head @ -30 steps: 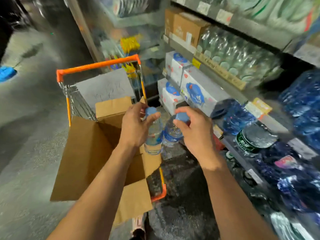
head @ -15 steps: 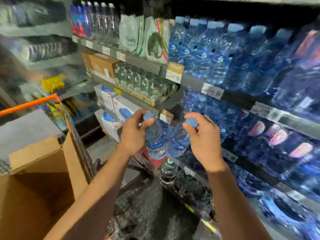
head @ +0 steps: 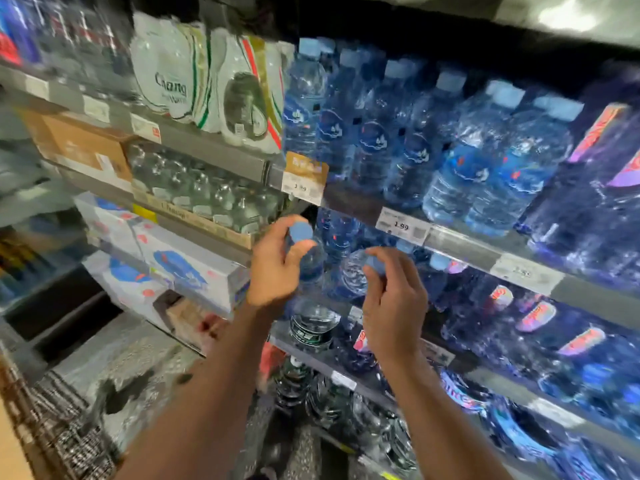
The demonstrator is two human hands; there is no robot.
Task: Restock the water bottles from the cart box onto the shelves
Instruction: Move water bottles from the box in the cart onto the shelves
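Observation:
My left hand (head: pixel 277 263) grips a small water bottle (head: pixel 311 265) by its blue cap, held up in front of the middle shelf (head: pixel 460 242). My right hand (head: pixel 393 299) pinches the blue cap of a second small water bottle (head: pixel 351 275), just right of the first. Both bottles hang at the mouth of the shelf opening under the price rail, in front of blue bottles standing inside. The cart box is only a brown sliver (head: pixel 8 448) at the bottom left corner.
Rows of blue-capped bottles (head: pixel 408 133) fill the upper shelf beside white Chang water packs (head: pixel 194 81). Glass bottles (head: pixel 207 195) and white cartons (head: pixel 180 265) sit to the left. Dark-labelled bottles (head: pixel 311 330) stand on the lower shelf. The cart's wire mesh (head: pixel 59 427) is at lower left.
I have turned from the cart to the shelves. Both hands carried their bottles up and forward, from above the box to the middle shelf opening. The cart slid out of view to the left.

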